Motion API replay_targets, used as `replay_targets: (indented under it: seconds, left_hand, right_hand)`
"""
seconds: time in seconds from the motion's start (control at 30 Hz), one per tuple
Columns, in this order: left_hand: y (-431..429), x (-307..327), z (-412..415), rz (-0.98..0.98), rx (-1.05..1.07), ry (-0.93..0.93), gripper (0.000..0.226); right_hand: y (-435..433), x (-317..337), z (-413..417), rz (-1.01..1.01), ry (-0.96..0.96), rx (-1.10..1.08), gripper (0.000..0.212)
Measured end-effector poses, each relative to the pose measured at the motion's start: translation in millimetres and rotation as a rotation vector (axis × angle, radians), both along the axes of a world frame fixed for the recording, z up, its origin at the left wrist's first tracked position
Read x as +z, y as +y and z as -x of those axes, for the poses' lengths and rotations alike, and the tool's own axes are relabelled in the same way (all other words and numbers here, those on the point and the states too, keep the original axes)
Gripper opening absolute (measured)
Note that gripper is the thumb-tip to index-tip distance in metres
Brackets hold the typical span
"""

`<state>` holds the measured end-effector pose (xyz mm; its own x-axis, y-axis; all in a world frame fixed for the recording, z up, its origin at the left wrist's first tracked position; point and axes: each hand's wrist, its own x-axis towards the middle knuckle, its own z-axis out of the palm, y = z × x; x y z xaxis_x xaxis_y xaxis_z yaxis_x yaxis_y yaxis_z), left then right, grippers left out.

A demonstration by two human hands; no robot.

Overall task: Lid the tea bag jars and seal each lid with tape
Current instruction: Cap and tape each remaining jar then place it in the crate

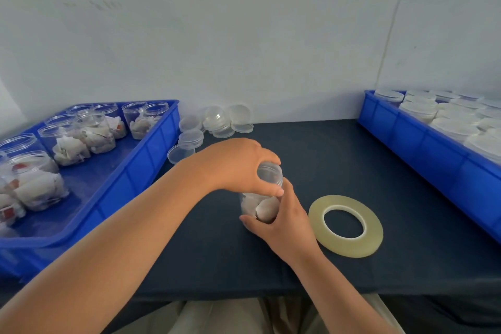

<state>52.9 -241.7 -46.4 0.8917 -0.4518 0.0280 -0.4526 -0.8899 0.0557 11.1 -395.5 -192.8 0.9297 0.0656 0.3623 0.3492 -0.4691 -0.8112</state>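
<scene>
Jar (261, 198) stands upright on the dark cloth (325, 160), mid-table, just left of the tape (345, 225); clear plastic, tea bags (white, crumpled) visible in its lower half. Left hand (238, 165) is clamped over the top, on the lid (269, 171); right hand (282, 221) wraps the lower body — both closed on the jar. Tape roll lies flat, pale yellow, one only. Wall behind is plain white. Left tray (151, 160), blue, holds roughly ten open jars with tea bags (89, 133). Loose lids (214, 123) at the wall, about eight. Right tray (423, 144) holds lidded jars — count unclear, frame cuts them off.
</scene>
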Motion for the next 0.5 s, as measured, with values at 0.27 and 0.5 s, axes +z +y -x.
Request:
replay_targets:
  seconds: [0.27,0.5]
  left_hand:
    - [-13.4,0.3,-7.0,-0.105,-0.055,0.002,0.059]
    - [-6.1,-1.4,0.2,-0.081,-0.105,0.092,0.053]
  right_hand:
    - [0.0,-0.3,0.4,0.028,-0.002,-0.007,0.090]
    - [-0.1,-2.0,-0.9,0.042,0.030,-0.006,0.097]
